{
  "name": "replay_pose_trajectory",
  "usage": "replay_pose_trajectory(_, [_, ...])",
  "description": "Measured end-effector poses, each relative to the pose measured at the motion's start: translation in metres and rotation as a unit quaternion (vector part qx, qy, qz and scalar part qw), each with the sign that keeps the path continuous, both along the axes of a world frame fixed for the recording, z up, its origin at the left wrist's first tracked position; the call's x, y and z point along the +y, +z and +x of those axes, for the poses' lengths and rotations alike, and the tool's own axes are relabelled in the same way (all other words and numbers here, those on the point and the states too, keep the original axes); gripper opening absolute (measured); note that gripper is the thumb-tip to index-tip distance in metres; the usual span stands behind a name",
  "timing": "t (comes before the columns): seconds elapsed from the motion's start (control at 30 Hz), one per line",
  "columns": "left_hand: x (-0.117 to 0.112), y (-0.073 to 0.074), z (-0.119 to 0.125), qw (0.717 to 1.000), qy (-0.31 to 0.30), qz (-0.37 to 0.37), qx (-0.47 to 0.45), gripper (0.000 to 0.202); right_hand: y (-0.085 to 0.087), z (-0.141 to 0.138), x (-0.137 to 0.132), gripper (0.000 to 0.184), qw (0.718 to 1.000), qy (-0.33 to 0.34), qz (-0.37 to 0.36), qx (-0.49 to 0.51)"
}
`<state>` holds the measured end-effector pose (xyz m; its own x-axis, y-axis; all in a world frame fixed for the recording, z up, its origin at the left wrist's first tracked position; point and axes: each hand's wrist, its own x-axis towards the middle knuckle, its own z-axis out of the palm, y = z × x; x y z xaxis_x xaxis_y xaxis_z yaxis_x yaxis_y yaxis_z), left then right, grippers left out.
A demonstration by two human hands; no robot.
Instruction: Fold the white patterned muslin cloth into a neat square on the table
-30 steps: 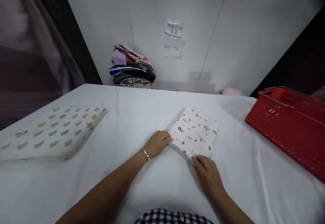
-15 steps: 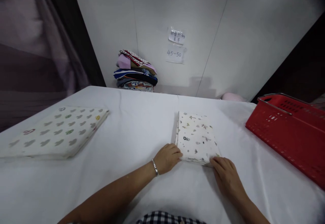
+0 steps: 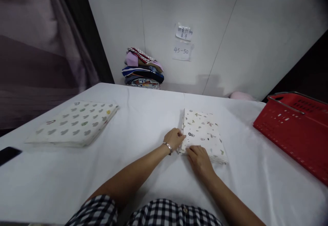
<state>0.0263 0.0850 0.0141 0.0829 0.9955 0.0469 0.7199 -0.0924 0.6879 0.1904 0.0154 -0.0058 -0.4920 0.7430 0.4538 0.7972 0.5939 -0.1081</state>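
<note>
A neatly folded white cloth (image 3: 202,130) with small printed plants and figures lies flat on the table, its layers showing along the near edge. At its left edge my left hand (image 3: 173,138), a silver bracelet on the wrist, has its fingers closed on the cloth's side. My right hand (image 3: 201,161) rests over the near edge close to the left corner, fingers laid out on the top layer; its thumb is hidden. Farther left lies a larger folded cloth (image 3: 77,123) with rows of grey shapes and a few coloured ones, touched by neither hand.
A red plastic basket (image 3: 294,130) with metal handles stands on the right of the white-covered table (image 3: 143,116). Folded textiles (image 3: 145,68) are piled behind the far edge, near a wall with paper signs (image 3: 183,50). A dark flat object (image 3: 9,155) lies at the left edge.
My right hand has moved left from the cloth's near right corner towards its near left corner. My left hand has slid a little up the left edge. The view has shifted slightly.
</note>
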Motion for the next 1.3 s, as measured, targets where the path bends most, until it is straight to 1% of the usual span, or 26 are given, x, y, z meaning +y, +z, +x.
replay_pose_trajectory(0.13, [0.006, 0.003, 0.010, 0.998, 0.026, -0.045, 0.027, 0.024, -0.003, -0.008, 0.002, 0.021, 1.000, -0.006, 0.006, 0.010])
replay_pose_trajectory(0.23, [0.009, 0.003, 0.014, 0.997, 0.033, -0.057, 0.030, 0.018, -0.005, -0.010, 0.004, 0.021, 1.000, 0.000, 0.018, 0.020])
replay_pose_trajectory(0.4, [0.012, -0.006, 0.010, 0.995, 0.062, -0.064, -0.032, 0.012, -0.005, -0.013, 0.002, 0.023, 0.999, 0.015, 0.022, 0.036])
replay_pose_trajectory(0.5, [0.011, -0.012, 0.006, 0.994, 0.081, -0.068, -0.031, 0.013, -0.003, -0.016, 0.000, 0.023, 0.999, 0.020, 0.012, 0.044])
replay_pose_trajectory(0.6, [0.009, -0.014, 0.004, 0.994, 0.081, -0.070, -0.024, 0.015, -0.003, -0.019, -0.002, 0.023, 0.999, 0.018, 0.004, 0.047])
replay_pose_trajectory(0.73, [0.009, -0.011, 0.006, 0.995, 0.075, -0.068, -0.008, 0.017, -0.006, -0.024, -0.003, 0.026, 1.000, 0.003, 0.003, 0.029])
replay_pose_trajectory(0.83, [0.007, -0.009, 0.008, 0.996, 0.075, -0.047, 0.019, 0.015, -0.008, -0.027, -0.004, 0.029, 1.000, 0.003, 0.005, 0.019])
replay_pose_trajectory(0.93, [0.006, -0.008, 0.008, 0.996, 0.067, -0.027, 0.043, 0.011, -0.006, -0.028, -0.005, 0.032, 1.000, 0.004, 0.005, 0.017])
replay_pose_trajectory(1.03, [0.005, -0.006, 0.008, 0.996, 0.055, -0.029, 0.057, 0.009, -0.001, -0.021, -0.008, 0.034, 1.000, 0.009, -0.011, 0.012])
replay_pose_trajectory(1.1, [0.004, -0.004, 0.007, 0.996, 0.053, -0.037, 0.060, 0.010, 0.000, -0.012, -0.011, 0.035, 1.000, 0.015, -0.011, 0.004])
replay_pose_trajectory(1.23, [0.004, -0.001, 0.007, 0.996, 0.053, -0.056, 0.049, 0.009, -0.009, 0.012, -0.013, 0.040, 1.000, -0.004, 0.030, -0.006])
replay_pose_trajectory(1.3, [0.005, -0.001, 0.008, 0.996, 0.054, -0.059, 0.044, 0.008, -0.014, 0.019, -0.012, 0.043, 0.999, -0.012, 0.039, -0.011])
